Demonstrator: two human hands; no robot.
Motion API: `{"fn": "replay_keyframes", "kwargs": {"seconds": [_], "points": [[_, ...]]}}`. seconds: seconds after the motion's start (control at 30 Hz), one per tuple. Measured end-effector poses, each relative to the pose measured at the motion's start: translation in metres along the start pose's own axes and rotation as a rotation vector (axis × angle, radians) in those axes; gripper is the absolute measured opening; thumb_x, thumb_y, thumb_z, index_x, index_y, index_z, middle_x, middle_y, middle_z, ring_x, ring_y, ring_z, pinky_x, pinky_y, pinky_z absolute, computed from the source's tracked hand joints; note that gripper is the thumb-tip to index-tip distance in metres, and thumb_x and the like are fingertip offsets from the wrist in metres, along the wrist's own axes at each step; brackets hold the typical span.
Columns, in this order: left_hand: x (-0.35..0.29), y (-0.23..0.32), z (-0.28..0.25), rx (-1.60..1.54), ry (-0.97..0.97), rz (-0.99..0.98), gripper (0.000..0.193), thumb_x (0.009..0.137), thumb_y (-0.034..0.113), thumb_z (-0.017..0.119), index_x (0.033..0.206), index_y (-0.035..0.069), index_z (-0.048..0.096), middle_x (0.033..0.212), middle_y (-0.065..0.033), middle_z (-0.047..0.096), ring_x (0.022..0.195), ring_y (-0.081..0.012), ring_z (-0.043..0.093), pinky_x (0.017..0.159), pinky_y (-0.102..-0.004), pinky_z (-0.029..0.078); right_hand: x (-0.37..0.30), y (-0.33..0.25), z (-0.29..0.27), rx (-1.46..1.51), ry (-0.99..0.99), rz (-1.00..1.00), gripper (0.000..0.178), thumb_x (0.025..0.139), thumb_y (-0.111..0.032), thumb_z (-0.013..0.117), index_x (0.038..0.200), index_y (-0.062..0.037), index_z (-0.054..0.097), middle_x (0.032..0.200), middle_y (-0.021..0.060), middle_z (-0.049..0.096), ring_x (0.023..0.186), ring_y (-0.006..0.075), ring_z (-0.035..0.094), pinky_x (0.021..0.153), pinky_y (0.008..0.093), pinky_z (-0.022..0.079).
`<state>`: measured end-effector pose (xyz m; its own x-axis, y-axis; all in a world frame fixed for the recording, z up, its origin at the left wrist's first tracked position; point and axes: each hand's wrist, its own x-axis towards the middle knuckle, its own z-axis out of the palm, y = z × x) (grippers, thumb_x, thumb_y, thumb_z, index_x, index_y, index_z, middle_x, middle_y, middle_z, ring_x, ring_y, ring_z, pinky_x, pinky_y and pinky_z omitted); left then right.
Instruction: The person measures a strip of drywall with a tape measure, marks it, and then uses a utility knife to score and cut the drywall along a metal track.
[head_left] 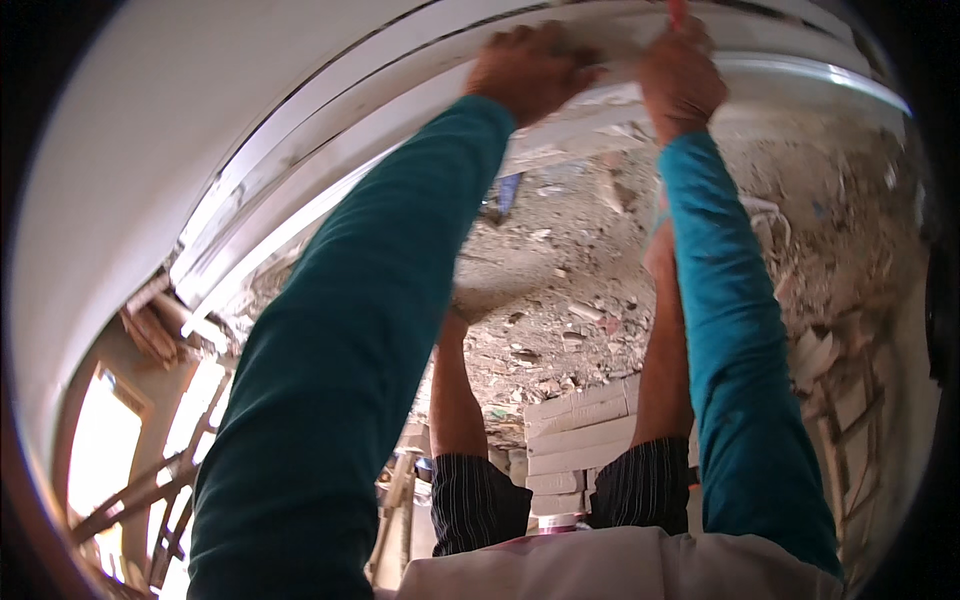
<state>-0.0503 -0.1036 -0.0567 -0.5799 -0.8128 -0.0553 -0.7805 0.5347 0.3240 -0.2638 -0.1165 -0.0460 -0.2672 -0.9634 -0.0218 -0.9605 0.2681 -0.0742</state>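
Both my arms, in teal sleeves, stretch forward to a pale board (420, 75) with long dark grooves along it. My left hand (535, 72) rests on the board, its fingers and thumb apart, holding nothing that I can see. Close by on the right, my right hand (682, 80) is closed round a slim red thing (677, 14). Only its end shows above the fist, and the frame's top edge cuts it off, so its kind cannot be made out. A shiny metal-like edge (810, 68) runs right of that hand.
Below lies a dirt floor (540, 270) strewn with rubble, and my bare legs stand on it. A stack of pale blocks (580, 440) sits between my legs. Wooden frames lean at the lower left (150, 500) and right (850, 440). Reddish-brown pieces (150, 330) are piled at left.
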Motion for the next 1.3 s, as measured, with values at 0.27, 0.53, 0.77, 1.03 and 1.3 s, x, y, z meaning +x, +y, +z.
{"fn": "replay_keyframes", "kwargs": {"seconds": [0.27,0.53,0.77,1.03,1.3], "points": [[-0.066,-0.035,-0.017,0.153,0.266,-0.31,0.056,0.101,0.058,0.056,0.146,0.026,0.059,0.143,-0.011,0.06,0.126,-0.0321,0.062,0.106,-0.0537,0.048,0.005,-0.017,-0.007,-0.165,-0.011,-0.057,0.046,0.095,-0.022,0.06,0.133,-0.0001,0.046,0.114,0.0205,0.07,0.086,0.0392,0.077,0.066,0.0509,0.064],[-0.277,-0.151,-0.056,0.042,0.264,-0.705,0.055,0.103,0.059,0.051,0.137,0.019,0.068,0.137,-0.0103,0.066,0.127,-0.0335,0.06,0.111,-0.0504,0.04,0.011,-0.013,-0.004,-0.216,-0.08,-0.058,0.05,0.099,-0.028,0.056,0.134,0.0042,0.043,0.12,0.0251,0.069,0.093,0.0436,0.076,0.078,0.0529,0.063],[-0.287,-0.167,-0.046,-0.229,0.378,-0.948,0.054,0.107,0.058,0.041,0.135,0.021,0.069,0.131,-0.0082,0.07,0.126,-0.0313,0.061,0.112,-0.051,0.038,0.008,-0.017,-0.01,-0.309,-0.066,-0.032,0.038,0.101,-0.031,0.052,0.123,0.0001,0.05,0.112,0.0241,0.072,0.099,0.0426,0.074,0.083,0.0557,0.061],[-0.289,-0.154,-0.038,0.209,0.186,-0.842,0.036,0.106,0.043,0.045,0.133,0.036,0.067,0.129,0.0041,0.072,0.126,-0.0248,0.06,0.111,-0.0513,0.036,0.008,-0.026,-0.022,-0.321,-0.109,-0.075,0.045,0.105,-0.034,0.051,0.13,0.0032,0.051,0.116,0.0277,0.07,0.103,0.0437,0.073,0.089,0.0531,0.058],[-0.281,-0.151,-0.055,0.103,0.13,-0.956,0.031,0.105,0.037,0.049,0.126,0.034,0.072,0.125,0.0057,0.071,0.122,-0.0247,0.062,0.11,-0.0539,0.037,-0.07,-0.133,-0.11,0.297,-0.531,-1.03,0.041,0.107,-0.027,0.055,0.143,-0.0089,0.058,0.124,0.019,0.072,0.102,0.0427,0.072,0.081,0.0458,0.061]]}}
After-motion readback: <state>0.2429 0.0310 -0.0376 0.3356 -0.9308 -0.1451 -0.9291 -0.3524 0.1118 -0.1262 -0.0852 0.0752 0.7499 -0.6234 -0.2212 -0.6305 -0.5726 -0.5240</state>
